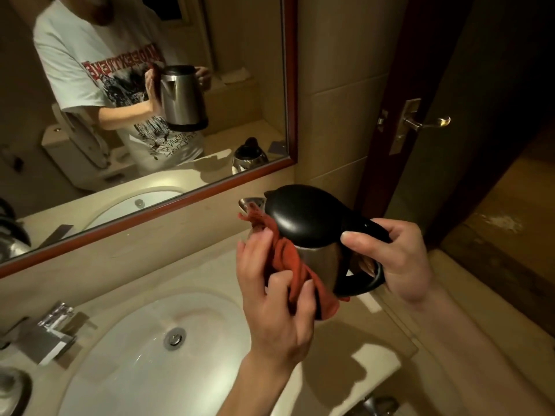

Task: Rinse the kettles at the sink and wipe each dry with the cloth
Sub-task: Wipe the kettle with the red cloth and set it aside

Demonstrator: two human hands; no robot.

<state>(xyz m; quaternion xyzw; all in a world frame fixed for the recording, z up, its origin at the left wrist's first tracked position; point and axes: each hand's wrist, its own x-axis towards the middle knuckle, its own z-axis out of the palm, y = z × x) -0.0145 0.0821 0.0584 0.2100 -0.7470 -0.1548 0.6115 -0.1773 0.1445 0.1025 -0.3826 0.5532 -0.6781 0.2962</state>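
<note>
A steel kettle point(318, 262) with a black lid and black handle is held up over the counter, to the right of the sink point(126, 349). My right hand point(399, 259) grips its handle, thumb on top. My left hand point(270, 298) holds a crumpled red cloth point(288, 262) against the kettle's left side, below the spout. In the mirror a second kettle point(250, 157) shows as a reflection; that kettle itself is out of direct view.
A chrome tap point(48, 331) stands left of the basin, with a round metal object point(12, 388) at the bottom-left edge. The mirror point(288, 85) runs along the back wall. An open door with a lever handle point(426, 123) is on the right.
</note>
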